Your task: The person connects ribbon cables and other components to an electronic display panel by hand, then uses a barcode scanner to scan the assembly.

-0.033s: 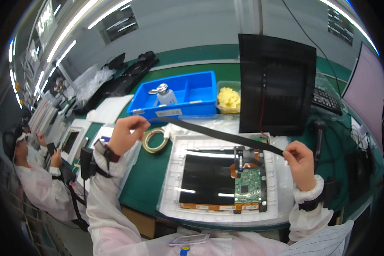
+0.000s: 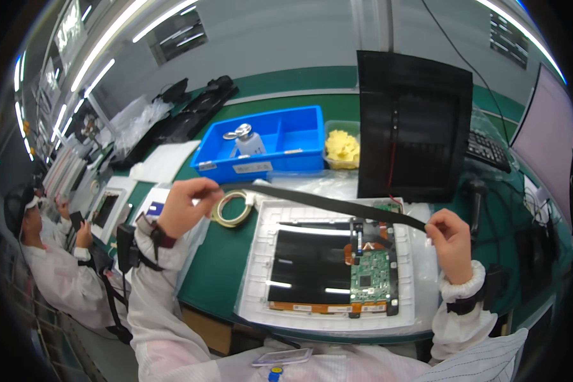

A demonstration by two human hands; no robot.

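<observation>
A long black strip of tape stretches between my two hands, above an opened display unit. My left hand pinches its left end between thumb and fingers. The right end is in the closed fingertips of my right hand. Beneath it, a white frame lies flat, holding a glossy black panel, a green circuit board and orange flex strips along the lower edge. A roll of tape rests on the table beside the frame, near my left hand.
Behind stand a blue divided bin with a pump bottle, and a tub of yellow pieces. A black panel stands upright, a red wire running down it. A scanner, keyboard and monitor are right. Another person works left.
My left hand has come down slightly, and the left part of the black strip has dropped with it. My right hand has barely moved.
</observation>
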